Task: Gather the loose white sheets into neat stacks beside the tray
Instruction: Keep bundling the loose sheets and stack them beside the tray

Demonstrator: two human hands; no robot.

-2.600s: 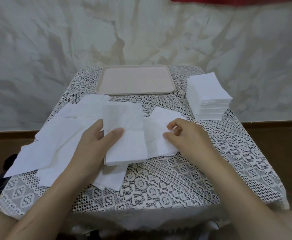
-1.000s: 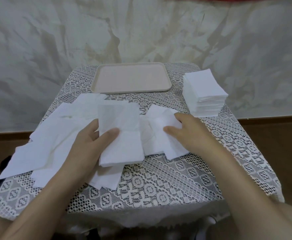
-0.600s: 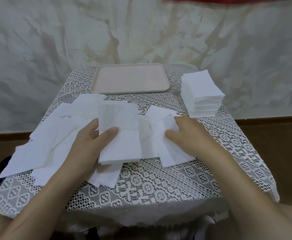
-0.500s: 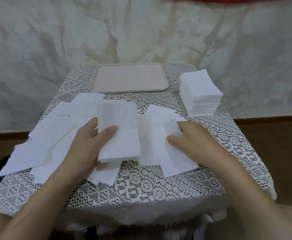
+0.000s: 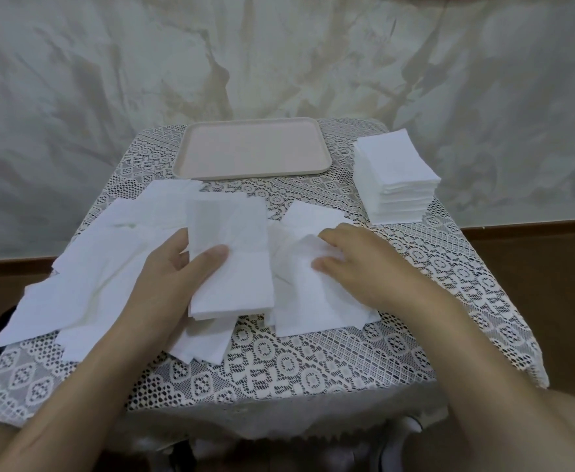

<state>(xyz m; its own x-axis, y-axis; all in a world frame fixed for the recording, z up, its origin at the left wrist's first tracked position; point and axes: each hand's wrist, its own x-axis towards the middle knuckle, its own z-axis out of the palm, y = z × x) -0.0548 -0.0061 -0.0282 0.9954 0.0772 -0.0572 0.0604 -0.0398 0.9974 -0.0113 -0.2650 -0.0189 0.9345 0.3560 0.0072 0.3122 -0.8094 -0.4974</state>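
Observation:
My left hand point(image 5: 173, 274) grips a small stack of white sheets point(image 5: 231, 264), thumb on top and fingers beneath, raised a little over the table's middle. To its right, my right hand point(image 5: 357, 264) pinches the top edge of a loose sheet point(image 5: 313, 294) that lies over other sheets. Several more loose white sheets point(image 5: 85, 281) spread across the left half of the table. A tall neat stack of sheets point(image 5: 395, 165) stands at the back right, just right of the empty beige tray point(image 5: 255, 148).
The small table wears a white lace cloth point(image 5: 296, 362) whose edges hang over the front and sides. A marbled wall rises right behind the tray. Brown floor shows at both sides, with a dark object at the lower left.
My right hand has drawn a loose sheet toward me and over the others on the right. My left hand has kept hold of its small stack in place.

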